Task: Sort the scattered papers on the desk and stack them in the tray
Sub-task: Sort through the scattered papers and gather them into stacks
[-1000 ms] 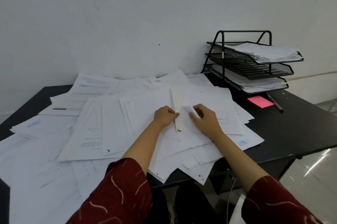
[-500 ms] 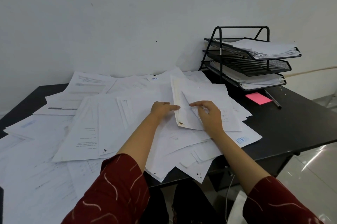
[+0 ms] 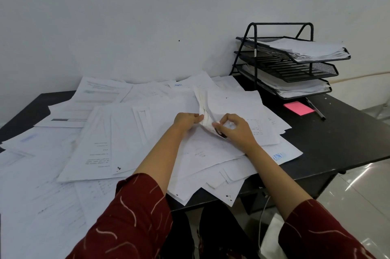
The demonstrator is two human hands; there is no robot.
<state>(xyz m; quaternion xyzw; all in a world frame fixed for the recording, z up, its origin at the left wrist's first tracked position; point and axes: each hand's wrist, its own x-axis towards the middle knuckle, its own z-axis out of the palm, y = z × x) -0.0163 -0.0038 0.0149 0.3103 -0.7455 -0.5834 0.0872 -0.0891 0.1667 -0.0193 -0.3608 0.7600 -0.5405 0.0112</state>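
Observation:
White scattered papers [image 3: 105, 149] cover most of the black desk [image 3: 337, 138]. At the middle of the pile, a stained, folded sheet [image 3: 203, 109] stands up on its edge. My left hand [image 3: 186, 120] pinches its left side and my right hand [image 3: 236, 130] pinches its lower right edge with curled fingers. The black three-tier wire tray [image 3: 320, 69] stands at the back right; its top and bottom tiers hold paper stacks, and the middle tier looks bare.
A pink sticky-note pad [image 3: 298, 108] and a black pen [image 3: 315, 108] lie on the desk in front of the tray. A white wall runs behind the desk. Tiled floor shows to the right, beyond the desk's edge.
The folded sheet has been lifted from lying on the pile to standing on edge, and both hands have closed in on it. The camera has tilted slightly.

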